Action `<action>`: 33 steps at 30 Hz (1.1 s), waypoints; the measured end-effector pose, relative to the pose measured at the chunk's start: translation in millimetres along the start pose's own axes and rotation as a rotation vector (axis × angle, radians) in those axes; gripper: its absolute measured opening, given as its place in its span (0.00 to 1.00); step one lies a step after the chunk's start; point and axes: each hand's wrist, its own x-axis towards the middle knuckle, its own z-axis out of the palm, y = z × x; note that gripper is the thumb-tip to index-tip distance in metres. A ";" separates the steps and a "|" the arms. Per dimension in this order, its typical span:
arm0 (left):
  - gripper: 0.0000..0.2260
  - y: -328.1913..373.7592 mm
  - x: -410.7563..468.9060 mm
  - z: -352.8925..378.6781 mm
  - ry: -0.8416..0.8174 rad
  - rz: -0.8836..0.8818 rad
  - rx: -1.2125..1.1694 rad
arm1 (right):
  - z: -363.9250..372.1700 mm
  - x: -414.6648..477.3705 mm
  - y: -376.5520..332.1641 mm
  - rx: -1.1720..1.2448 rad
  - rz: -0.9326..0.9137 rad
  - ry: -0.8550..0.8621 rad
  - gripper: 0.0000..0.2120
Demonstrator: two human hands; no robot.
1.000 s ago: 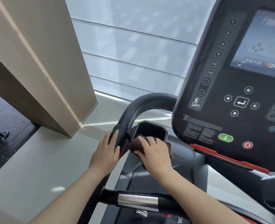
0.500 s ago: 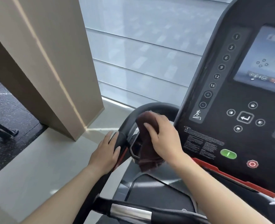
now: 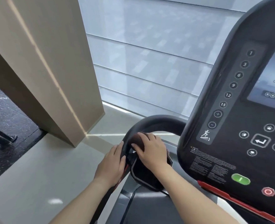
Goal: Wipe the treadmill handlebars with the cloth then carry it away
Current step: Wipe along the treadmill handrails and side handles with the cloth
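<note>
Two hands work on the treadmill at its left side. The right hand [image 3: 153, 150] lies flat with fingers spread over a dark brown cloth [image 3: 137, 140] and presses it onto the black curved handlebar [image 3: 157, 122], near the place where the bar bends down beside the cup holder [image 3: 143, 175]. The left hand [image 3: 112, 165] is wrapped around the lower, outer part of the same bar and grips it firmly, with no cloth in it. I judge that the wiping is in the middle and the carrying away is not yet begun. To do this step well, the right hand should keep the cloth fully under the palm, follow the curve of the bar up toward the console [image 3: 240, 126], and turn around the bar so that the underside is cleaned also. The cloth is bunched, so it may slip out at the bend. The left hand should be moved so that the part under it is wiped too. The treadmill stands on a pale raised floor [image 3: 41, 175] beside a beige pillar [image 3: 44, 62], before a large window [image 3: 149, 54] with a blind; dark speckled flooring [image 3: 7, 113] lies further left.
</note>
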 end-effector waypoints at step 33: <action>0.23 -3.6 -0.9 1.1 -0.001 0.007 -0.005 | -30.4 -90.5 12.1 0.144 -0.035 0.085 0.22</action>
